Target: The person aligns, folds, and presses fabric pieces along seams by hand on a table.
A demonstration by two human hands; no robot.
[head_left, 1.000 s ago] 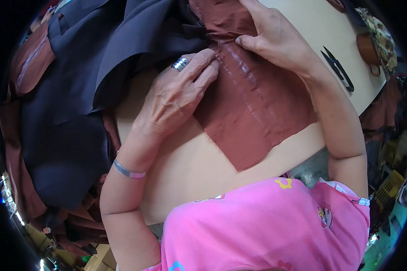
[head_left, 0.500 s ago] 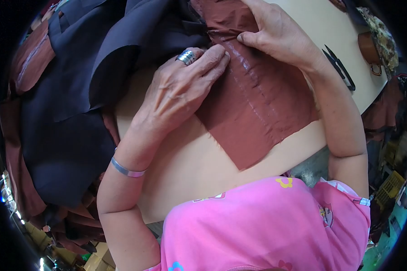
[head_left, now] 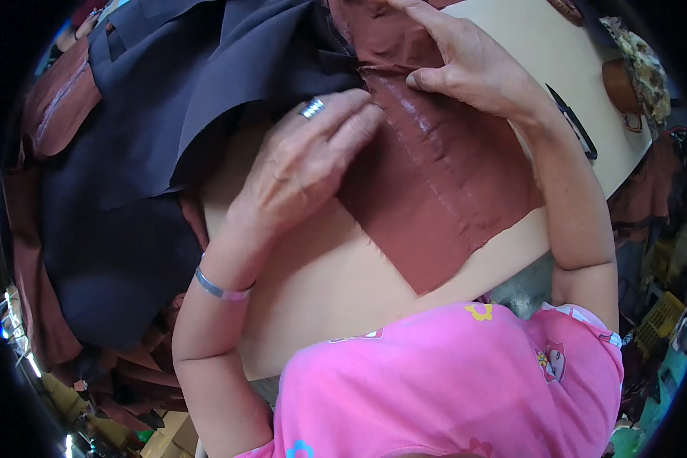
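A reddish-brown leather-like piece lies on the pale tabletop, its lower edge frayed and a whitish streaked line running down it. My right hand rests on its upper part, thumb apart from the stretched index finger; the other fingers are partly hidden. My left hand, wearing a wide silver ring, is slightly blurred at the piece's left edge. Its fingers are bent and pressed together, and whatever may be between them is hidden. Dark sheets with brown parts lie left of my left hand and join the brown piece near the top.
Black snips lie right of my right wrist. Beyond them are a brown roll and a mottled bundle at the table edge. A yellow crate stands low at the right, and cardboard boxes at the lower left.
My left hand has pulled back slightly from the whitish line, its fingers more bent. The brown piece and dark sheets appear shifted a little right and down. My right hand stays on the piece.
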